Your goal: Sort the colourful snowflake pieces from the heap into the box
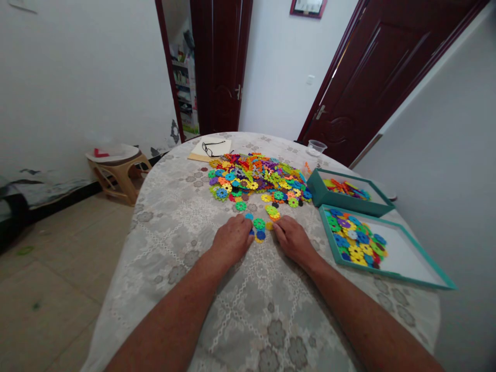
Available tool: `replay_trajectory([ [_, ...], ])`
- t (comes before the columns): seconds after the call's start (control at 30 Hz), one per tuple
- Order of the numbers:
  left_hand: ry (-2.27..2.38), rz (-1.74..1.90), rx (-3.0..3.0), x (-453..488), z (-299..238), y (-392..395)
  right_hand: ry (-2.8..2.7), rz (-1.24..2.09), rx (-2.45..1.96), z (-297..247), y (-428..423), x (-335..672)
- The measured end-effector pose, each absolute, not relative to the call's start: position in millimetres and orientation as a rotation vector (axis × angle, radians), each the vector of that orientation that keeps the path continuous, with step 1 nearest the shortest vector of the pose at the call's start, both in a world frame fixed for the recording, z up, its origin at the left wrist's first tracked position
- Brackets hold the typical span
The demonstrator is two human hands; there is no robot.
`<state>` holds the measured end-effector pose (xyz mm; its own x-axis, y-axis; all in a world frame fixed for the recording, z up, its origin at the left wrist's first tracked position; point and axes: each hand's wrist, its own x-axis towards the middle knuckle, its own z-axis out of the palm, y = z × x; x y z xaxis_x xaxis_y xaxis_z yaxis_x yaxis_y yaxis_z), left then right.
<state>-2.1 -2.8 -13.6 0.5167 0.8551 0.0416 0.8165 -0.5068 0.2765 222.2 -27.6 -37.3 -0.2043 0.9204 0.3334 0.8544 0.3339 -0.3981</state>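
Note:
My left hand (234,236) rests on the tablecloth with its fingers curled at the edge of a small group of flower-shaped plastic discs. A blue disc (261,235) and a green disc (259,223) lie between my two hands. My right hand (290,233) is closed by a yellow disc (269,226), its thumb and finger touching or close to it. Just beyond, a yellow-green disc (273,211) overlaps an orange one. Whatever my left fingers hold, if anything, is hidden behind the hand.
A large heap of colourful discs (256,175) spreads across the table's far half. At right stand a teal box (349,203) with long pieces and a teal lid (422,256) with discs. Glasses (208,150) lie on a notebook (197,151); a clear plastic cup (316,147) stands far right.

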Motion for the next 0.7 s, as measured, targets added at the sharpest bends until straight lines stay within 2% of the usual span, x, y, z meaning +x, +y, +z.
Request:
replay_trajectory([
  [0.3, 1.435, 0.255, 2.502, 1, -14, -3, -1.829, 0.510, -1.667, -29, -32, 233],
  [0.53, 1.446, 0.231, 2.442, 0, -15, -1, -1.850, 0.616, -1.674, -25, -34, 231],
  [0.7, 1.399, 0.334, 2.418, -3, -17, 1, -2.003, 0.553, -1.541, -25, -39, 219],
])
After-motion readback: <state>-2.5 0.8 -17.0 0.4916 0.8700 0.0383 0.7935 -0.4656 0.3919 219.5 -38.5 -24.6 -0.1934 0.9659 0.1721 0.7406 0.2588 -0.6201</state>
